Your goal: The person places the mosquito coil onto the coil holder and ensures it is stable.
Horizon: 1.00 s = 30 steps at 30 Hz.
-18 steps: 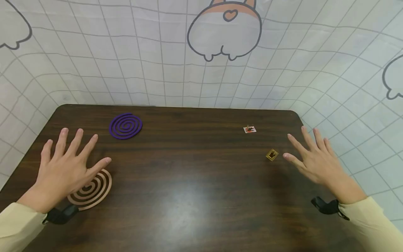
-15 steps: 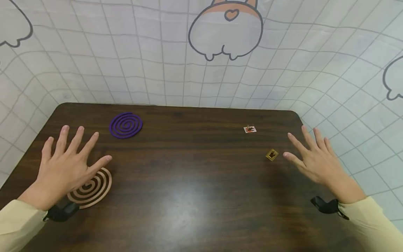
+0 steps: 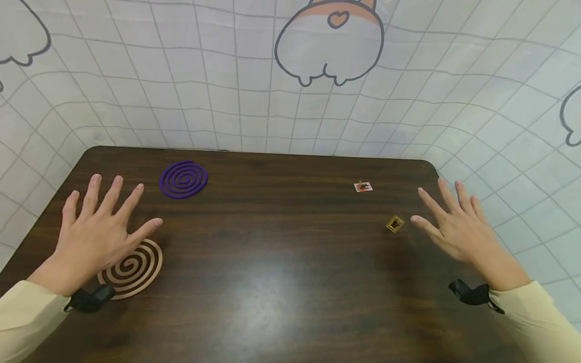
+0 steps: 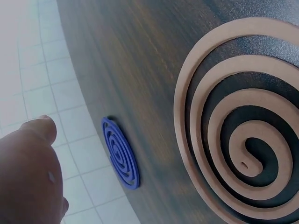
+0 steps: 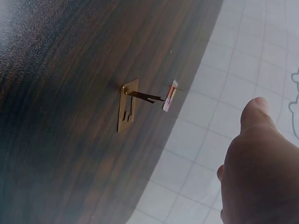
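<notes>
My left hand (image 3: pixel 97 229), fingers spread and palm down, hovers over the table, overlapping a tan mosquito coil (image 4: pixel 254 26) in the head view. Beyond its fingertips a purple mosquito coil (image 3: pixel 183 179) lies flat near the far edge. On the other side, my right hand (image 3: pixel 463 229) is spread likewise, holding nothing. Just left of its thumb is a small gold metal coil stand (image 3: pixel 395 224); the right wrist view shows a thin prong (image 5: pixel 145 96) bent up from its plate. Farther back lies a small white-and-red plate (image 3: pixel 363 187), with a little upright piece on it.
The dark wood-grain table (image 3: pixel 272 227) has rounded far corners. A white grid-patterned curtain (image 3: pixel 227 75) with cartoon corgi drawings hangs behind it and along both sides. Black wrist cameras (image 3: pixel 469 292) sit at both cuffs.
My left hand has risen slightly in the head view, and the whole view has shifted a little. The coils and small plates keep their places on the table.
</notes>
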{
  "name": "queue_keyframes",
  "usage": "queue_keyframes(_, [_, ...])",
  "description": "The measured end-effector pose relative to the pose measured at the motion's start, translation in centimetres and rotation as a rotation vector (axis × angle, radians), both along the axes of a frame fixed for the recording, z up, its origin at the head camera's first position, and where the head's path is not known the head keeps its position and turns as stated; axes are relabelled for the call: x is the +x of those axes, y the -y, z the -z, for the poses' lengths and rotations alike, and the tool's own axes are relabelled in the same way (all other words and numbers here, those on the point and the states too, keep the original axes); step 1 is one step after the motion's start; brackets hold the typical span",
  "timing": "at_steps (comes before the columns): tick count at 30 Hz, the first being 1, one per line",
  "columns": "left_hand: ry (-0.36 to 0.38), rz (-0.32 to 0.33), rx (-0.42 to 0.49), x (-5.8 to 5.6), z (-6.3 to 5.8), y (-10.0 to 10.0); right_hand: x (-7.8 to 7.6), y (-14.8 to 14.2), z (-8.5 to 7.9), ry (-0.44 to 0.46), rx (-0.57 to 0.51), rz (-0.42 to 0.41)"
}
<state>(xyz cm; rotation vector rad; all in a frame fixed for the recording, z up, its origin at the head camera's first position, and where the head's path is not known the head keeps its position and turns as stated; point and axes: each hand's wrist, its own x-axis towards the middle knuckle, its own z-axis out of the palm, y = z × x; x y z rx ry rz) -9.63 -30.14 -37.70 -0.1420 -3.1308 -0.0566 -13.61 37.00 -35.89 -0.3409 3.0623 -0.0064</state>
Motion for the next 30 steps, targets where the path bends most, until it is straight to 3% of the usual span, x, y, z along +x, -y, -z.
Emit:
queue_keyframes(21, [-0.044,0.024,0.027,-1.5,0.0,-0.5,-2.3,0.9,0.9,-0.003,-0.007,-0.004])
queue_keyframes(30, [-0.024,0.028,0.043,-2.7,0.4,-0.1,-3.2,1.6,1.0,-0.004,-0.012,-0.017])
